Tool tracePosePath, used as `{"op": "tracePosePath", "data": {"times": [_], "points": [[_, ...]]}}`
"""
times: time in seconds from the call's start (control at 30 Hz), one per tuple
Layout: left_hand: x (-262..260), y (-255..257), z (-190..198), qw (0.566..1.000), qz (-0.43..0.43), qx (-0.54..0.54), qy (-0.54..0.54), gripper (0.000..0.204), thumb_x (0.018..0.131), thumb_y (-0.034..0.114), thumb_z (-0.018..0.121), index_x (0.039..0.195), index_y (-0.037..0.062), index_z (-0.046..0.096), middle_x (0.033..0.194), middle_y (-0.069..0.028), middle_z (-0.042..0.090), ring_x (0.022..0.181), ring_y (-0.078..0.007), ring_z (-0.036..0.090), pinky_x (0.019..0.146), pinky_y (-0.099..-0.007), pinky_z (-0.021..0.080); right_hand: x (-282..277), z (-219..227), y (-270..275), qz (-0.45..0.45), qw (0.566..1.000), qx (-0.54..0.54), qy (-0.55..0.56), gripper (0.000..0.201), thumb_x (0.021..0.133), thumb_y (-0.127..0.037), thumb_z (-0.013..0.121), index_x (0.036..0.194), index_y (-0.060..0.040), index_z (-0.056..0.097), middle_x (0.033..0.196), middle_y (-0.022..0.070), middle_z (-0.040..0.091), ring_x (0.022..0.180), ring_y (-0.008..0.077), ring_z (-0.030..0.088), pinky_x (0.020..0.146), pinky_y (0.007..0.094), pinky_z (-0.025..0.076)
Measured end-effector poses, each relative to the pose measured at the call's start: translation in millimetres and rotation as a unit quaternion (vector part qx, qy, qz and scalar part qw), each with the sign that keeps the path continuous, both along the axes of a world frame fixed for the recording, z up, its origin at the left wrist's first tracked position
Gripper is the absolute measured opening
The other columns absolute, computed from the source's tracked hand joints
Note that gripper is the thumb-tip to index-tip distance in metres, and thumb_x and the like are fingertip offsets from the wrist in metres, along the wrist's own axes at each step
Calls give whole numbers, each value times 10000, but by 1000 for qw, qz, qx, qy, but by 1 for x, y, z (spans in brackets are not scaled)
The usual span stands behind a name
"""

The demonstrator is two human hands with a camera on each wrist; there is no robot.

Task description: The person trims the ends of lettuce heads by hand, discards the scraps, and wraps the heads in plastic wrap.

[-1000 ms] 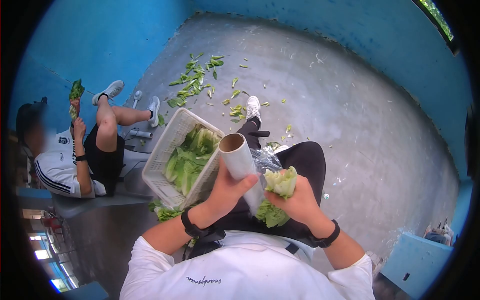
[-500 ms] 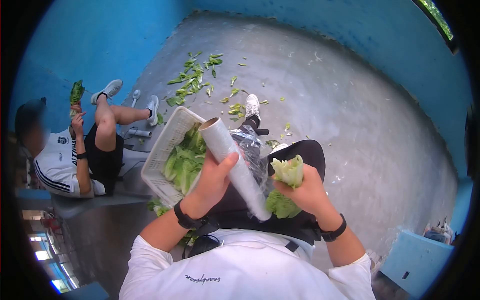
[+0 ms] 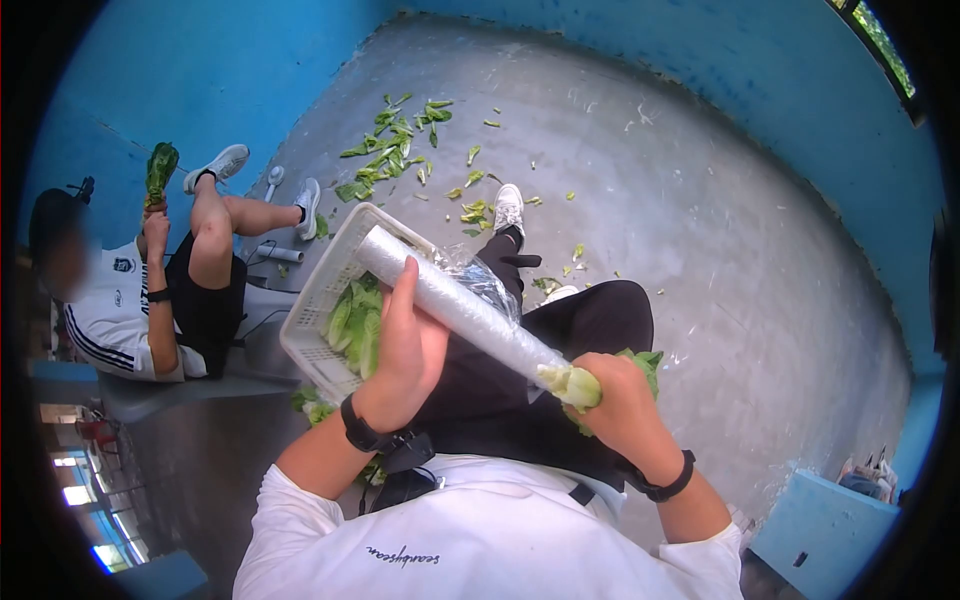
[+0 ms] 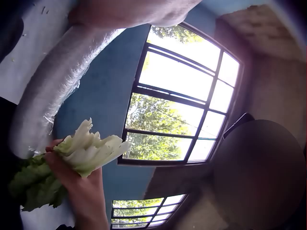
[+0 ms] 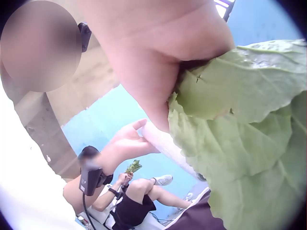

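My left hand [image 3: 412,340] holds a long roll of plastic wrap [image 3: 455,295] near its upper end, the thumb lying along the near side. The roll slants down to the right, with a loose crinkled sheet of film [image 3: 480,275] hanging off its far side. In my right hand [image 3: 625,400] is a head of lettuce [image 3: 572,385], gripped around the middle. Its pale cut stem end meets the roll's lower end in the head view. Broad green leaves [image 5: 259,120] spread out from the other side of the fist in the right wrist view.
A white plastic basket [image 3: 303,335] holding lettuce [image 3: 355,325] stands left of my legs. Torn leaves [image 3: 390,150] lie scattered over the floor ahead. Another person [image 3: 130,300] sits at left, holding a leafy bunch [image 3: 160,170]. A blue cabinet [image 3: 825,530] stands at lower right.
The roll has tilted from near upright to a long slant, its upper end moving left over the basket. My right hand has turned the lettuce and brought its stem to the roll's lower end.
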State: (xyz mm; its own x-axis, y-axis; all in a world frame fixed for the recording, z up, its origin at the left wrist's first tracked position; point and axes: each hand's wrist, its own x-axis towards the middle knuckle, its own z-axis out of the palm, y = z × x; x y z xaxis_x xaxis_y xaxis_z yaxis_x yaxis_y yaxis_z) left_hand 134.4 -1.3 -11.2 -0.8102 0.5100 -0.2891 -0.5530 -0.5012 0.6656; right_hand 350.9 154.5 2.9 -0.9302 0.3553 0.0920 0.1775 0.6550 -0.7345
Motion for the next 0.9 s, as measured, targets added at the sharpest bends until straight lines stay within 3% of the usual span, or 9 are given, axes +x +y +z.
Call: {"op": "tracePosePath", "data": {"times": [0.3,0.5,0.6,0.7,0.73,0.77,0.9], "points": [[1,-1,2,1000,3,-8,-6,475,1071,315,536,1464,160,320,1290,-65,480,1204,-230,511,1080,-485,411,-11,-10,-10,-24,988,130,81,342,650,-98,827,944,-85,652,927,43,669,814,244,626,731,375,442],[3,-2,3,1000,11,-21,8,435,1070,294,537,1433,145,349,1279,-66,483,1191,-232,521,1075,-483,417,-15,-15,-9,-16,988,121,90,325,637,-79,820,916,-70,653,855,56,671,791,258,634,728,380,448],[1,-9,-3,998,13,-62,13,436,1045,324,576,1388,131,389,1199,-69,517,1104,-236,556,1008,-460,466,-12,-3,-5,-33,996,-15,78,283,664,-44,812,901,-39,659,817,88,680,760,293,654,713,372,484],[1,-15,12,998,-34,-40,20,481,1000,422,615,1318,111,431,1038,-72,530,940,-214,571,885,-419,508,-7,21,8,-127,977,-173,18,227,722,-29,791,912,-11,667,814,113,700,730,274,686,685,346,513],[2,-15,18,999,-34,-18,7,483,974,400,643,1309,122,434,985,-64,523,877,-191,557,825,-385,519,-3,19,14,-151,976,-155,37,173,781,-43,770,916,6,673,788,97,698,703,190,680,662,320,518],[0,-17,16,999,-45,3,-17,474,962,375,657,1300,128,435,996,-72,529,896,-202,564,836,-401,523,1,20,23,-180,962,-205,11,178,793,-50,768,932,13,677,796,62,696,728,117,647,670,309,516],[-11,-23,-3,991,-94,68,-69,455,925,298,691,1273,147,440,1029,-98,552,973,-243,593,903,-457,531,13,-12,46,-234,921,-310,17,169,785,-41,761,922,11,676,806,35,680,745,111,632,684,301,511]]}}
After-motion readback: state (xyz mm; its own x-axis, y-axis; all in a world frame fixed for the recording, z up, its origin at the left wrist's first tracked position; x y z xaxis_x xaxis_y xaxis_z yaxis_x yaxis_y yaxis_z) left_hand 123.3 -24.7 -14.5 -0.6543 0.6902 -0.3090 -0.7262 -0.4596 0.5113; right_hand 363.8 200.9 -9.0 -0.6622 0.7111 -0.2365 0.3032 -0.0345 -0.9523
